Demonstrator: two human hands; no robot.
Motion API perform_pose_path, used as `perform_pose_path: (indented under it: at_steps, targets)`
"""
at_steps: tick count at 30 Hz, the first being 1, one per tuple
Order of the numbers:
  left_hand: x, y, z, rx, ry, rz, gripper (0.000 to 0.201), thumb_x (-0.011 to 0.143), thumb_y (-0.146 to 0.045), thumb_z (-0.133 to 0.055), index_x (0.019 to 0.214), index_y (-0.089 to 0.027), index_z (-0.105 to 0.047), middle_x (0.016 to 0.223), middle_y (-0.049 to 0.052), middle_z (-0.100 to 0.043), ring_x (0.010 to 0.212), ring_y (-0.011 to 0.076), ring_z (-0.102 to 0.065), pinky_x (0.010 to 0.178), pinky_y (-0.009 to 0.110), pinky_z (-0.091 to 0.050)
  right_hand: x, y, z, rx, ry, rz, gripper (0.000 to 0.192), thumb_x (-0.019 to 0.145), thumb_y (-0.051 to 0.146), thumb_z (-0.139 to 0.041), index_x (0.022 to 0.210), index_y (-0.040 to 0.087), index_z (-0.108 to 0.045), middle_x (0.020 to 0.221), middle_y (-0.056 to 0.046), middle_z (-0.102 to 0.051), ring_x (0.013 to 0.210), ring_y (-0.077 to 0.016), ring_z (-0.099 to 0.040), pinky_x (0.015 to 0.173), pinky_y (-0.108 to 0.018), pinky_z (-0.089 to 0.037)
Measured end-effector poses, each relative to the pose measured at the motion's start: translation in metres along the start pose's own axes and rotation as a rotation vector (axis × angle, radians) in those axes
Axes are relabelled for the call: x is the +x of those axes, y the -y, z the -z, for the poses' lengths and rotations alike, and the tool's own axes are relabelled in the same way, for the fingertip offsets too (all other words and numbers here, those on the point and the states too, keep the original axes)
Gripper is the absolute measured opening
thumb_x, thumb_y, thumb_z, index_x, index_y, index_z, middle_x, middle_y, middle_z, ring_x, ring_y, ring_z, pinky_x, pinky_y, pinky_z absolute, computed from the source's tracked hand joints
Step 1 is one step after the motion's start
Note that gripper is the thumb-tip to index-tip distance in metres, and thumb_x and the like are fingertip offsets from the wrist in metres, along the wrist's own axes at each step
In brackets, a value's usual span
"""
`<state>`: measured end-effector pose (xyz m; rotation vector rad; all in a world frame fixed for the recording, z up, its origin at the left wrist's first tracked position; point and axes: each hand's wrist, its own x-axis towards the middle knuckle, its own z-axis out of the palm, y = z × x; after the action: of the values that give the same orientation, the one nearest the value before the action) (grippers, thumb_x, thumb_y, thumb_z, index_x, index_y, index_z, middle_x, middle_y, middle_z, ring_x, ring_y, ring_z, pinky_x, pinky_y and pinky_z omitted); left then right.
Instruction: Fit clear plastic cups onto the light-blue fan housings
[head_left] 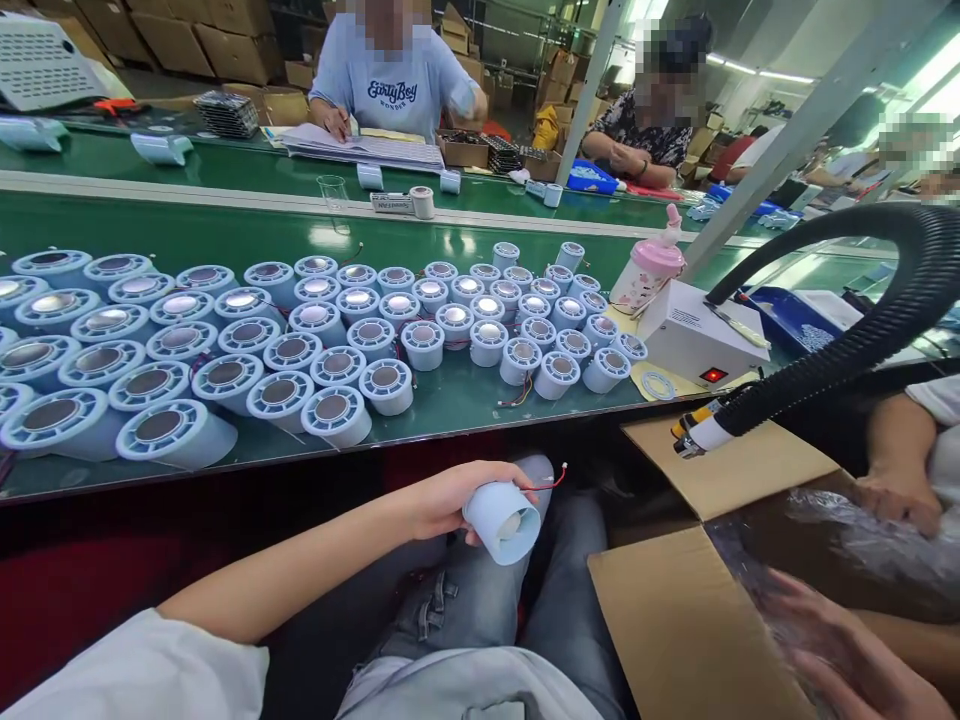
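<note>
Holding a small pale blue plastic cylinder just below the middle of the frame, the left hand closes its fingers around the back half of it, above the lap in grey jeans. This cylinder is short and round, its open mouth faces toward the lower right, and inside something whitish is visible but I cannot say what it is. A thin red wire comes out from its upper side and ends in a small white tip. On the left and in the centre, the green belt carries many similar cylinders, standing with a ringed grille and a shiny disc on top; those at the far left edge are cut off. Further right stands a white box with a red lit switch, and a black ribbed hose bends down over an open cardboard box. At the lower right corner the right hand is blurred and partly cut by the edge; it reaches into clear plastic film in the box, and I cannot tell if it grips anything. Another person's hand rests on that box at the right edge.
</note>
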<state>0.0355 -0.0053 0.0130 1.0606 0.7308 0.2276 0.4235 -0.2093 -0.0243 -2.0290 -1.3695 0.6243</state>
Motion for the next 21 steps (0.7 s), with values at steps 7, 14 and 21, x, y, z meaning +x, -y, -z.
perform_pose_path:
  at_steps: [7, 14, 21]
  targets:
    - [0.000, 0.000, -0.019, 0.226, 0.033, -0.061, 0.028, 0.080, -0.037, -0.056, 0.093, -0.016, -0.069, 0.085, 0.004, -0.062, 0.062, 0.0118, -0.050, 0.044, 0.019, -0.036, 0.019, 0.152, -0.109, -0.415, -0.077, 0.832, 0.046, 0.086, 0.020, -0.058, 0.131, 0.028, -0.056, 0.133, -0.012, -0.056, 0.113, -0.0324, -0.058, 0.084, -0.045, -0.056]
    - [-0.022, 0.005, -0.025, 0.730, -0.209, -0.482, 0.028, 0.079, -0.033, -0.070, 0.105, -0.022, -0.069, 0.096, 0.004, -0.057, 0.091, 0.0186, -0.056, 0.086, 0.032, -0.045, 0.028, 0.167, -0.119, 0.055, 0.415, 0.531, 0.006, 0.082, 0.026, -0.066, 0.080, 0.022, -0.062, 0.123, -0.009, -0.054, 0.112, -0.0259, -0.056, 0.091, -0.039, -0.050]
    - [-0.012, 0.030, -0.018, 0.718, -0.147, -0.600, 0.067, 0.056, -0.043, -0.087, 0.117, -0.025, -0.066, 0.123, 0.011, -0.052, 0.114, 0.0281, -0.053, 0.099, 0.043, -0.044, 0.025, 0.175, -0.114, 0.534, 0.387, 0.160, 0.030, 0.081, 0.037, -0.069, 0.058, 0.018, -0.063, 0.103, -0.009, -0.061, 0.096, -0.0229, -0.061, 0.078, -0.032, -0.049]
